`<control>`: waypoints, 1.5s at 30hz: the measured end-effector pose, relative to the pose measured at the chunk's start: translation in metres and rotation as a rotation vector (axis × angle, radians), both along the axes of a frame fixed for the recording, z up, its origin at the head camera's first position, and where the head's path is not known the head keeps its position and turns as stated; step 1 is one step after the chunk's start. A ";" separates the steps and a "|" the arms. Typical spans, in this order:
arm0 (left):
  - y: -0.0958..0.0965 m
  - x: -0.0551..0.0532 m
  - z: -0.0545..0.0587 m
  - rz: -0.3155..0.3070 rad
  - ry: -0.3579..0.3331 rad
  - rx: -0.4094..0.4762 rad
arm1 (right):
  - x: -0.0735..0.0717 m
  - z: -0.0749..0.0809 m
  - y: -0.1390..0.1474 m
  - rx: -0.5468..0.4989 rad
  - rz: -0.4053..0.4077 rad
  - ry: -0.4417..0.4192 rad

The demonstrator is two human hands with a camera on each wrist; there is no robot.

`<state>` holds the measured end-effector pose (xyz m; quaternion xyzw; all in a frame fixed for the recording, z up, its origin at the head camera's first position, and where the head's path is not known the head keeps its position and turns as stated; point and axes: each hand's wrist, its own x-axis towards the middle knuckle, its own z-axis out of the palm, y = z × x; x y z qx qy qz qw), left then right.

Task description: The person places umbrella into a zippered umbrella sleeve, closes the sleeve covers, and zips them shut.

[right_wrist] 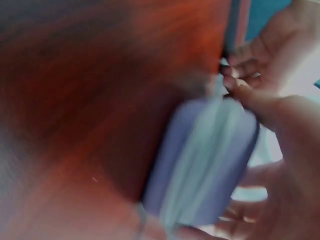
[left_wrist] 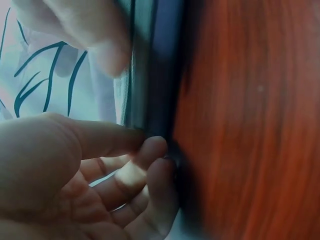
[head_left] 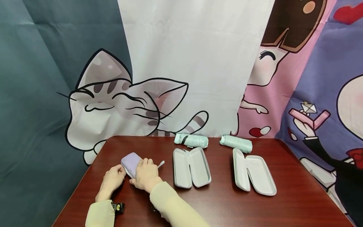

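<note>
A small lavender zip case (head_left: 131, 162) lies at the left of the table, its pale zip band (right_wrist: 197, 165) running along the side. My right hand (head_left: 146, 175) grips it from above, fingers over the top and thumb at the near edge. At the case's left end is my left hand (head_left: 112, 181), its thumb and fingertips pinched together at the zip. The zip pull between those fingertips is mostly hidden by them. A light strap (head_left: 161, 164) sticks out beyond my right hand.
Two pale grey cases, the middle one (head_left: 181, 168) and the right one (head_left: 262, 175), stand spread open on the brown table (head_left: 218, 205). Behind them lie two folded mint umbrellas, one at the middle (head_left: 195, 141) and one further right (head_left: 238, 144). A cartoon curtain (head_left: 195, 63) hangs behind.
</note>
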<state>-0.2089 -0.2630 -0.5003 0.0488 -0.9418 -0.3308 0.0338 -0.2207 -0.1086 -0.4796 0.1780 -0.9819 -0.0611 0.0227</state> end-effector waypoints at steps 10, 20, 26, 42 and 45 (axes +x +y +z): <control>0.003 0.000 0.000 -0.012 0.039 -0.038 | 0.002 0.007 0.004 -0.059 -0.013 -0.072; 0.008 0.002 0.003 -0.087 0.075 -0.039 | 0.007 0.002 -0.009 -0.080 -0.124 0.001; 0.009 0.000 0.003 -0.145 0.084 -0.041 | 0.007 0.003 -0.011 -0.101 -0.154 0.022; 0.004 0.005 0.006 -0.292 0.065 -0.003 | -0.001 -0.002 -0.013 -0.187 -0.221 0.089; 0.002 0.006 0.004 -0.320 0.045 0.008 | -0.002 0.000 -0.009 -0.213 -0.185 0.063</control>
